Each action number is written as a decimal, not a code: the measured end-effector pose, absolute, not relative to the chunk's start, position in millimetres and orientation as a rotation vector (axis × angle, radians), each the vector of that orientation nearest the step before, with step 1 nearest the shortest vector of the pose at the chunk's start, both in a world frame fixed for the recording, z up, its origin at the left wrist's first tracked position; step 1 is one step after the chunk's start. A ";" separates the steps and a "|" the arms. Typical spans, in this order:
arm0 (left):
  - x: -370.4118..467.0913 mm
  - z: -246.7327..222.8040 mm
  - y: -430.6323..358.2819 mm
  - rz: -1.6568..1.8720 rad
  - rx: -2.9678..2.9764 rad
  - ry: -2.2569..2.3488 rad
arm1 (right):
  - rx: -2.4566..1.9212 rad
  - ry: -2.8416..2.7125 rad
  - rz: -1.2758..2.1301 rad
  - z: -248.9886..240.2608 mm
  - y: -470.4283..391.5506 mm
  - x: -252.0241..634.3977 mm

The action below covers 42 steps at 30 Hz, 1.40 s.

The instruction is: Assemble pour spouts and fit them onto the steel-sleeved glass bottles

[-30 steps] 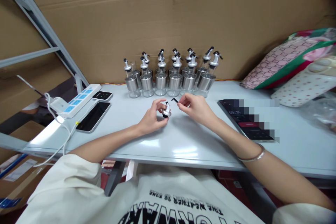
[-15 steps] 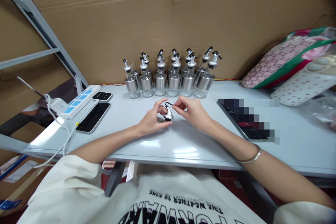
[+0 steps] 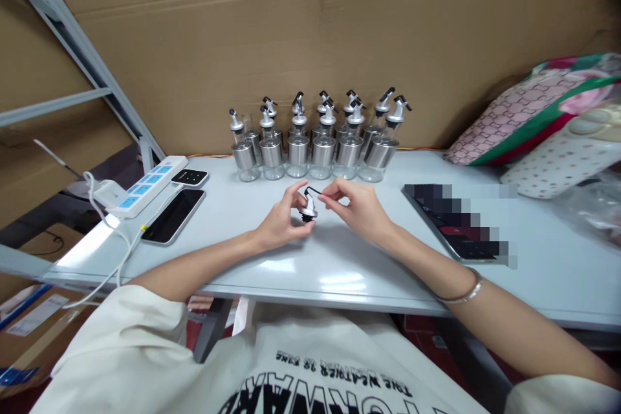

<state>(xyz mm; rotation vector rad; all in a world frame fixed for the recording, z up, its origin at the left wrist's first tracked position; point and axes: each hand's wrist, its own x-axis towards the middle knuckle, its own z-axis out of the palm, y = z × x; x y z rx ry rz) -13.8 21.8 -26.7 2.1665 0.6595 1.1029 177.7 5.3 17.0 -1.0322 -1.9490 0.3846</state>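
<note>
My left hand (image 3: 283,218) curls its thumb and fingers around a silver pour spout (image 3: 309,208) with a black stopper at its base, held just over the table. At the top of the spout is a black flip lid (image 3: 314,190). My right hand (image 3: 353,205) pinches the outer end of that lid between thumb and forefinger. Beyond both hands, several glass oil bottles (image 3: 323,152) with steel bands stand in two rows. Most carry the same kind of silver spout; one at the back left shows a bare glass neck (image 3: 248,123).
On the left lie a white power strip (image 3: 152,184), a small black-and-white device (image 3: 190,177) and a phone (image 3: 173,217) with a cable. To the right are a partly blurred-out tablet-like device (image 3: 436,213), a dotted white container (image 3: 548,165) and a patterned bag (image 3: 509,113). Cardboard (image 3: 194,45) rises behind.
The spout has tilted slightly and shifted a little left in my left hand. My right hand keeps its pinch on the lid, now swung a bit further out from the spout.
</note>
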 end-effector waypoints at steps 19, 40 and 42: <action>-13.8 -25.2 22.2 1.145 2.232 0.777 | -1.038 -1.858 0.726 17.9 2.7 173.4; -17.4 -19.0 19.6 0.890 2.478 0.929 | -0.960 -1.320 1.750 23.5 9.6 178.9; -17.1 -18.8 19.4 0.880 2.492 0.926 | -0.935 -1.294 1.788 22.2 10.6 179.9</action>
